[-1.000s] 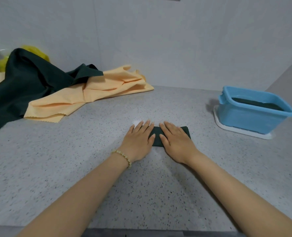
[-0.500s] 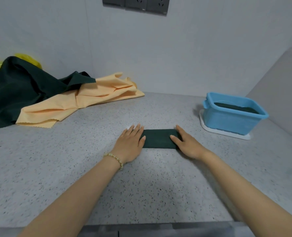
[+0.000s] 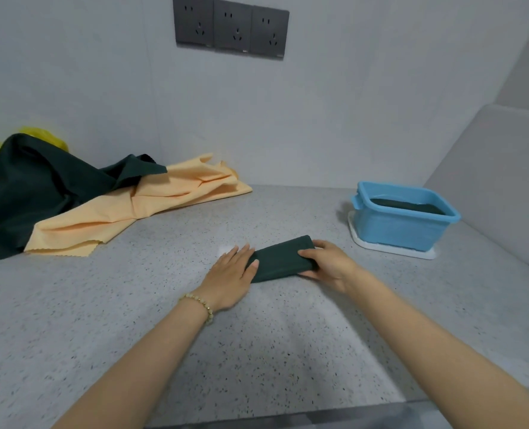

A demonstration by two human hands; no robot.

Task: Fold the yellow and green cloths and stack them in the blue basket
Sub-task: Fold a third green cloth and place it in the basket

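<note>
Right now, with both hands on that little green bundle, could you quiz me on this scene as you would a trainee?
1. True or false: the blue basket is empty.
2. Which hand grips the folded green cloth? A: left hand; B: right hand; C: neither.
3. Fill the gap: the loose cloth lying over part of the yellow cloth is ___ in colour.

Key:
1. False: a dark cloth lies in it.
2. B: the left hand rests flat at the other end.
3. Green.
</note>
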